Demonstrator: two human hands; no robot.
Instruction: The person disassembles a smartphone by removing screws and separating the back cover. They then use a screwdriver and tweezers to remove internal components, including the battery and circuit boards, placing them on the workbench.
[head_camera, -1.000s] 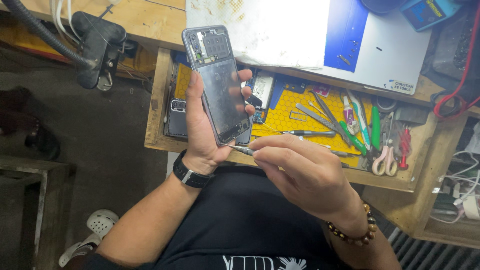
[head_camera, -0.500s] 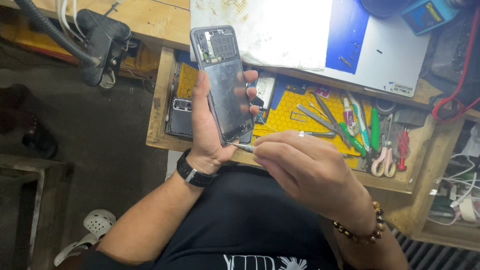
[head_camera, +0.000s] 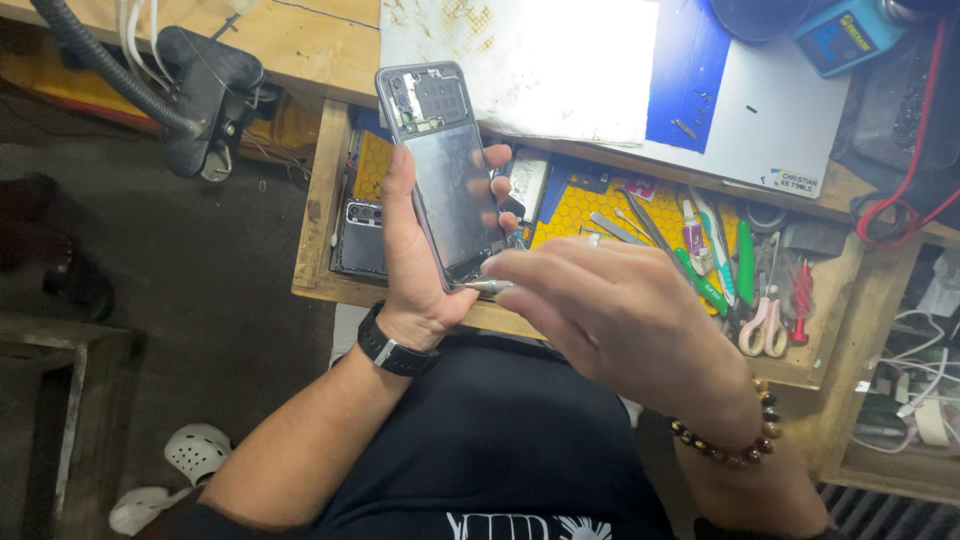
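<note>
**Opened smartphone held over the tool drawer: handling notes**

The left hand (head_camera: 425, 270) is gripping an opened smartphone (head_camera: 445, 180) upright above an open wooden drawer (head_camera: 318, 200), back side toward the camera. The back cover is off: the camera module and upper board are showing at the top, with a flat grey panel below. The thumb is lying along the phone's left edge; the fingertips (head_camera: 497, 158) are curling around the right edge, pinching the frame between them. A black wristwatch (head_camera: 392, 345) is sitting on that wrist.

The right hand (head_camera: 620, 320) is closing its fingers together around a slim metal tool (head_camera: 490, 286), probably tweezers or a pry pick; its tip is touching the phone's lower edge. Which fingers are pinching it cannot be told, since the back of the hand is covering them. A beaded bracelet (head_camera: 730, 440) is circling that wrist.

Judgement: the phone is looking light, thin and stiff, but fragile with its internals exposed. The smooth panel is likely slippery. Holding by the side rails, as here, appears safest; pressure on the board or camera area should be avoided.

Nearby: tweezers, green-handled tools and pink-handled scissors (head_camera: 762, 325) are lying in the drawer on a yellow mat (head_camera: 590, 205). A second phone (head_camera: 358, 235) is lying in the left compartment. A white and blue work mat (head_camera: 760, 110) is covering the bench.
</note>
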